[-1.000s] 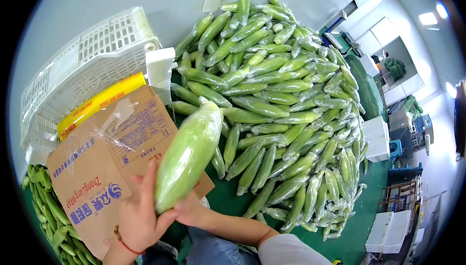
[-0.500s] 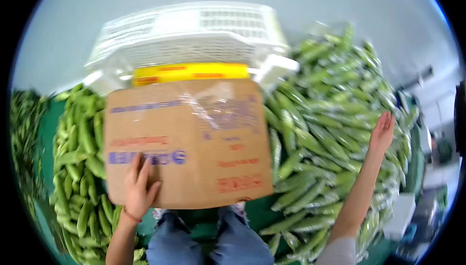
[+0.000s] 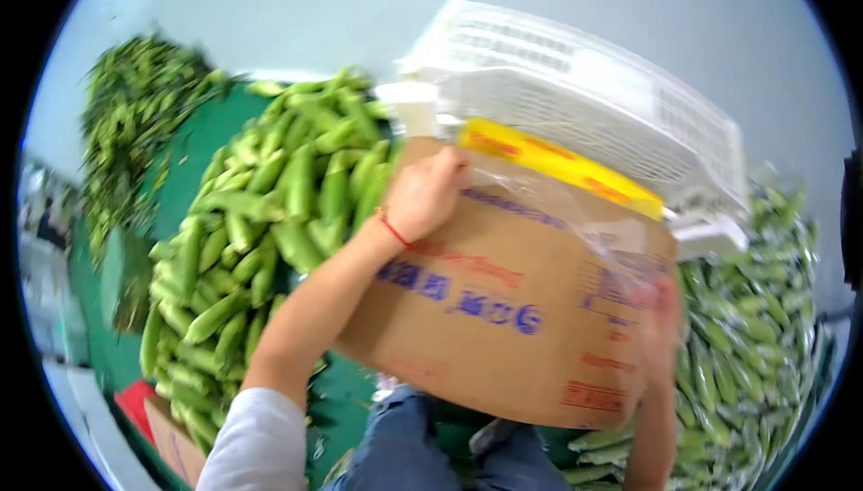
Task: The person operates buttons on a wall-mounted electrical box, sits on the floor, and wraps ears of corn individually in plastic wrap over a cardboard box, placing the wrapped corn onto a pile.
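Observation:
A printed brown cardboard sheet lies tilted above my knees, with clear plastic film across its upper part. A long yellow box runs along its far edge. My left hand, with a red string at the wrist, is closed at the upper left corner, where the film's edge meets the fingers. At the right side, my right hand is over the cardboard, its fingers smeared by motion. Left of the cardboard are loose green ears, apparently corn in the husk.
Behind the yellow box stands a white plastic crate by the wall. Film-wrapped green ears are heaped at right. Leafy greens are piled at far left on the green floor. A red and brown box sits lower left.
My view has turned left. My left hand has gone from flat on the cardboard to its upper left corner, and my right hand from the wrapped pile to the cardboard's right side.

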### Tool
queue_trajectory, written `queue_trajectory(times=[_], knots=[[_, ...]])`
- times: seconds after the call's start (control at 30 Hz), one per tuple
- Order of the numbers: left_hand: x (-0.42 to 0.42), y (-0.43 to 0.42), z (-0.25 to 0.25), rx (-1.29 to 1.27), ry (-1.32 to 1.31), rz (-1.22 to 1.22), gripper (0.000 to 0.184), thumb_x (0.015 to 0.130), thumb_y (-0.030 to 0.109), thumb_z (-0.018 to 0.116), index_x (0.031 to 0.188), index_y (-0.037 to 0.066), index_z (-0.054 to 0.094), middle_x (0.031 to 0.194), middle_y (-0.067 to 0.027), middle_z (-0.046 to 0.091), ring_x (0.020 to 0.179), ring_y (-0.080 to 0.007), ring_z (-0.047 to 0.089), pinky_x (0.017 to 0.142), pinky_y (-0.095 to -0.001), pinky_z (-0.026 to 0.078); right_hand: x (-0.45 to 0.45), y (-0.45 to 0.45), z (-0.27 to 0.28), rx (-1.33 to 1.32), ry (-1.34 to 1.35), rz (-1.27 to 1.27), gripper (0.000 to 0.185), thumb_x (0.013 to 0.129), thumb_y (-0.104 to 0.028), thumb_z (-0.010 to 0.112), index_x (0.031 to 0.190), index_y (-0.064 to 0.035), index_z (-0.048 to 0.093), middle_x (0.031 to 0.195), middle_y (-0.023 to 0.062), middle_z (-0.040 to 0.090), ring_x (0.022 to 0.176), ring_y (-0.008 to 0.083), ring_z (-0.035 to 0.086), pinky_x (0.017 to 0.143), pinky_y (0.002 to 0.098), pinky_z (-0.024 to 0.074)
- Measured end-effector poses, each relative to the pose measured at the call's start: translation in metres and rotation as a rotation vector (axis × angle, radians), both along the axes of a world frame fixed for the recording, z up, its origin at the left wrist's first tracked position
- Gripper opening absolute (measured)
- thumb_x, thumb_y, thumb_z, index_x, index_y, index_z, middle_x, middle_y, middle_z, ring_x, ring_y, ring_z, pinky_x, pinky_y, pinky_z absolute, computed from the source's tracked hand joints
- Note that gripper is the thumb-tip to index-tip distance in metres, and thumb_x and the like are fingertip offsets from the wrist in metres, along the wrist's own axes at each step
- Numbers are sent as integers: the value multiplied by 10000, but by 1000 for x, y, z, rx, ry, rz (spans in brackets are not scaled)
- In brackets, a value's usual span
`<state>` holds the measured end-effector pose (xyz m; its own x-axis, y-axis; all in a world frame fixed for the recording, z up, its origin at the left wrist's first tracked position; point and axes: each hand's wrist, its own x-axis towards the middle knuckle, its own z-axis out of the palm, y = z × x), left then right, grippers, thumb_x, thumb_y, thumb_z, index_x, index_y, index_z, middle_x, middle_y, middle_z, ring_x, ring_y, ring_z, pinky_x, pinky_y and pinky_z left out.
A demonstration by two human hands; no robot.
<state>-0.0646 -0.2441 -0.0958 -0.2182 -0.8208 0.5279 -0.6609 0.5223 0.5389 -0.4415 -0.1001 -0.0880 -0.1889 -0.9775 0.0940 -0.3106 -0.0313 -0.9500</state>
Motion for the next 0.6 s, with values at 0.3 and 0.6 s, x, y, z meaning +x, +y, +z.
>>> queue_trajectory(times=[0.3, 0.6], knots=[[114, 237, 1, -95, -226, -346, 132, 754, 37, 577, 882, 69, 585, 886, -102, 639, 872, -290, 638, 734, -367, 536, 4, 156, 24, 160, 491, 398, 135, 995, -166, 502, 1006, -41, 552, 792, 65, 609, 726, 183, 577, 713, 330, 474], [218, 142, -289, 567, 821, 1169, 728, 840, 310, 708, 1336, 14, 264, 1258, -219, 484, 1085, -308, 518, 957, -420, 414, 19, 167, -2, 457, 237, 156, 50, 944, -46, 490, 907, -12, 490, 725, 65, 594, 697, 126, 592, 687, 257, 475]])
